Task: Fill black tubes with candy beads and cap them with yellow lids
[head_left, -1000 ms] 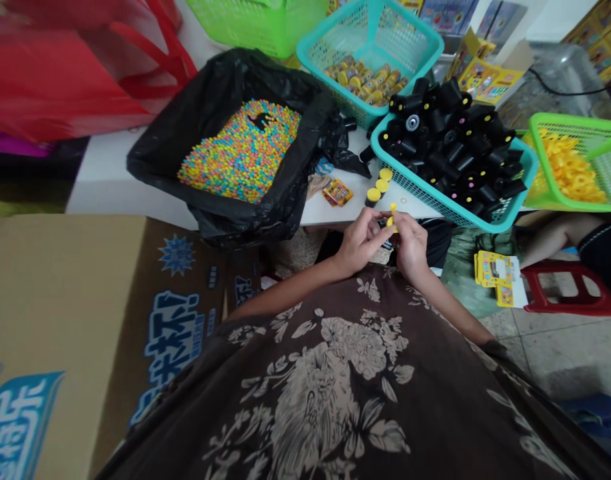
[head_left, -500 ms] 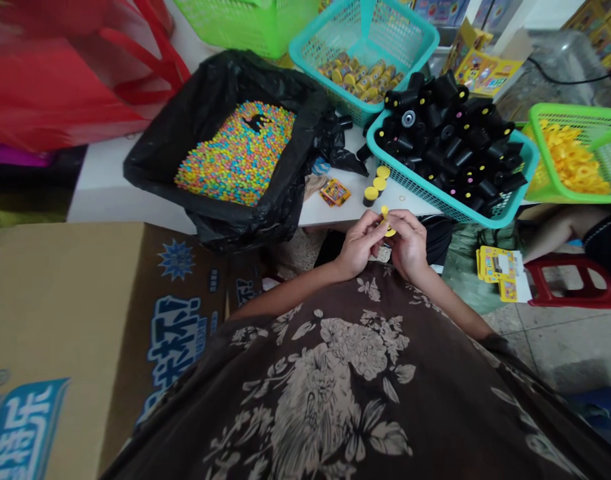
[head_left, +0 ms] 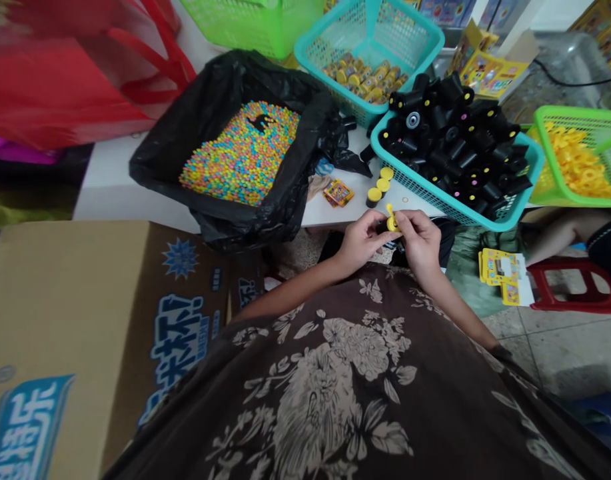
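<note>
Both my hands are together at the table's front edge. My right hand (head_left: 419,243) pinches a small yellow plastic piece (head_left: 392,222). My left hand (head_left: 359,243) holds what looks like a short black cylinder (head_left: 382,228), mostly hidden by my fingers. The two held pieces touch or nearly touch. Just beyond my fingers stand a black cylinder with a yellow cap (head_left: 373,197) and loose yellow caps (head_left: 384,180). A teal basket (head_left: 455,200) heaped with black cylinders lies beyond my right hand.
A black bag (head_left: 195,147) of multicoloured beads (head_left: 240,153) sits on the white table (head_left: 345,213), near a small printed packet (head_left: 338,193). Baskets of capsules (head_left: 370,20) and yellow parts (head_left: 545,153) stand behind. A co-worker's leg (head_left: 560,237) and a red stool (head_left: 575,293) are right; a cardboard box (head_left: 85,333) is left.
The yellow piece has shifted slightly right and tilted between my fingers. My hands have moved a little apart and rightward. The items on the table have not moved.
</note>
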`<state>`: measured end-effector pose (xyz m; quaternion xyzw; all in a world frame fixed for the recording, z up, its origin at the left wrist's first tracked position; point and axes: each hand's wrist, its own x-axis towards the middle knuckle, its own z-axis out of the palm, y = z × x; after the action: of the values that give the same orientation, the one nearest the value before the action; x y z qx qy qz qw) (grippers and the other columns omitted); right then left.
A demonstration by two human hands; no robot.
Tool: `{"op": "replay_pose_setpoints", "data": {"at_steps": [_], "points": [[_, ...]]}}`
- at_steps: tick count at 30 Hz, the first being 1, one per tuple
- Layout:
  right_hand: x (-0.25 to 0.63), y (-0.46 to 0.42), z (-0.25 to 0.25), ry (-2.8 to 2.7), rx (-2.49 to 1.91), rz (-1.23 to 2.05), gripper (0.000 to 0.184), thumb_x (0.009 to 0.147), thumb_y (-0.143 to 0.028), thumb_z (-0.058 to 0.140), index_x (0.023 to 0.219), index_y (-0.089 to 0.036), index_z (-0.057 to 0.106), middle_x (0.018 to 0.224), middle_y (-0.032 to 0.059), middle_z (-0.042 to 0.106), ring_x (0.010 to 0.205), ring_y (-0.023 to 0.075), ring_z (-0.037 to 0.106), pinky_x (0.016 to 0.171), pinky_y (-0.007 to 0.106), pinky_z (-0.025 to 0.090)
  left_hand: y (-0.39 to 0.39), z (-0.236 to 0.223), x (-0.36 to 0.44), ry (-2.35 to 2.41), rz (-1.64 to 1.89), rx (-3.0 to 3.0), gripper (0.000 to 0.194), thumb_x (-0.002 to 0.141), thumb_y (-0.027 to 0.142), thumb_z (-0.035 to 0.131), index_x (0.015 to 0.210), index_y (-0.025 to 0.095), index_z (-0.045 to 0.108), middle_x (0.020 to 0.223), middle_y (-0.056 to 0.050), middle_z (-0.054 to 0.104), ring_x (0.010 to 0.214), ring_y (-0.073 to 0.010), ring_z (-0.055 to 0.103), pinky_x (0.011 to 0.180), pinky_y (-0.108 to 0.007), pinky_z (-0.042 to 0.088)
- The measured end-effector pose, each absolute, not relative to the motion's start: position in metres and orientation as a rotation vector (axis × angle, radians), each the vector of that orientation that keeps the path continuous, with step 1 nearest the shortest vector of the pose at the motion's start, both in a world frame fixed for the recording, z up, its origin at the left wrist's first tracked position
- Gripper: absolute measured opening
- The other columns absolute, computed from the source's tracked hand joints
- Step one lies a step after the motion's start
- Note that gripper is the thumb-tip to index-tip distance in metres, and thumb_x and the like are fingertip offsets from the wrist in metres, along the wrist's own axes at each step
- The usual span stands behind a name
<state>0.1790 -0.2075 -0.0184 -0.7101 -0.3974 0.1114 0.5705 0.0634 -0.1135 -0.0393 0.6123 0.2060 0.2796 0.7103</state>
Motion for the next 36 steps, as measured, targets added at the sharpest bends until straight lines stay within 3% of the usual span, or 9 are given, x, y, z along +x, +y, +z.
{"op": "replay_pose_setpoints", "data": {"at_steps": [6, 20, 26, 31, 36], "points": [[0.177, -0.212, -0.01, -1.196, -1.779, 0.11, 0.04, 0.088, -0.06, 0.074, 0.095, -0.021, 0.078, 0.075, 0.0021, 0.065, 0.068, 0.0195, 0.058, 0.066, 0.036, 0.05, -0.11, -0.05, 0.063, 0.411, 0.877, 1.639, 0.027, 0.086, 0.042, 0.079, 0.089, 0.02, 0.064, 0.089, -0.003, 0.068, 0.084, -0.0158, 0.062, 0.077, -0.029, 0.051], [0.186, -0.213, -0.013, -1.347, -1.739, 0.151, 0.039, 0.097, -0.057, 0.066, 0.104, -0.022, 0.079, 0.076, 0.0028, 0.067, 0.07, 0.0198, 0.06, 0.07, 0.037, 0.052, -0.101, -0.055, 0.058, 0.313, 1.122, 2.032, 0.024, 0.098, 0.044, 0.068, 0.094, 0.021, 0.066, 0.087, -0.004, 0.068, 0.082, -0.0163, 0.063, 0.073, -0.03, 0.05], [0.189, -0.212, -0.018, -1.366, -1.712, 0.138, 0.045, 0.094, -0.063, 0.066, 0.109, -0.023, 0.078, 0.085, 0.0058, 0.073, 0.077, 0.0225, 0.066, 0.076, 0.04, 0.057, -0.101, -0.055, 0.058, 0.352, 1.069, 1.978, 0.027, 0.096, 0.048, 0.069, 0.092, 0.022, 0.065, 0.087, -0.004, 0.067, 0.082, -0.0175, 0.062, 0.075, -0.032, 0.049], [0.192, -0.208, -0.02, -1.34, -1.704, 0.331, 0.047, 0.087, -0.07, 0.071, 0.106, -0.027, 0.079, 0.092, 0.006, 0.078, 0.085, 0.0255, 0.071, 0.085, 0.045, 0.059, -0.104, -0.05, 0.057, 0.451, 0.956, 1.851, 0.032, 0.092, 0.053, 0.071, 0.085, 0.023, 0.065, 0.085, -0.004, 0.066, 0.082, -0.0191, 0.06, 0.077, -0.033, 0.048], [0.189, -0.209, -0.023, -1.268, -1.682, 0.356, 0.049, 0.089, -0.07, 0.068, 0.111, -0.028, 0.078, 0.103, 0.0067, 0.08, 0.093, 0.0264, 0.074, 0.091, 0.047, 0.06, -0.104, -0.044, 0.057, 0.448, 0.951, 1.808, 0.03, 0.089, 0.051, 0.075, 0.083, 0.023, 0.065, 0.082, -0.004, 0.064, 0.081, -0.0191, 0.058, 0.077, -0.034, 0.047]]}}
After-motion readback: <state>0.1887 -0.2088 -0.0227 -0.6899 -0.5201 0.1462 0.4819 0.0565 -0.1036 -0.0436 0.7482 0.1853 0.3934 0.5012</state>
